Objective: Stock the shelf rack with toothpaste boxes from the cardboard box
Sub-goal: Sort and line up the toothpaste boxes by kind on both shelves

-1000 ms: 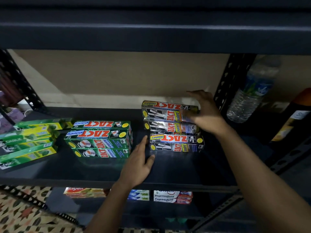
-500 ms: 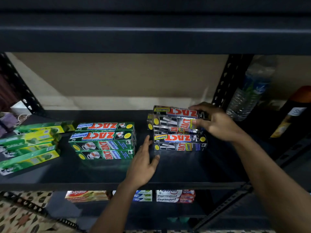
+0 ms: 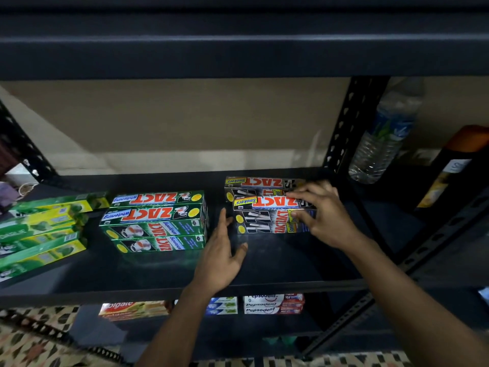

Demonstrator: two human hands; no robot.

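On my feed, green boxes (image 3: pixel 156 221) sit stacked on the shelf (image 3: pixel 132 271). The left hand (image 3: pixel 222 258) is open with fingers straight, between them and the black boxes (image 3: pixel 259 223). The right hand (image 3: pixel 322 215) grips the right end of the top black box (image 3: pixel 272 202).

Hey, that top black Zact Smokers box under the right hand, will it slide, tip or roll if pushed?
Probably slides, not rolls: the top Smokers box is a flat-sided carton lying lengthwise. Its glossy faces may let it skid off the box beneath. Likely light, since the right hand holds it by fingertips alone.
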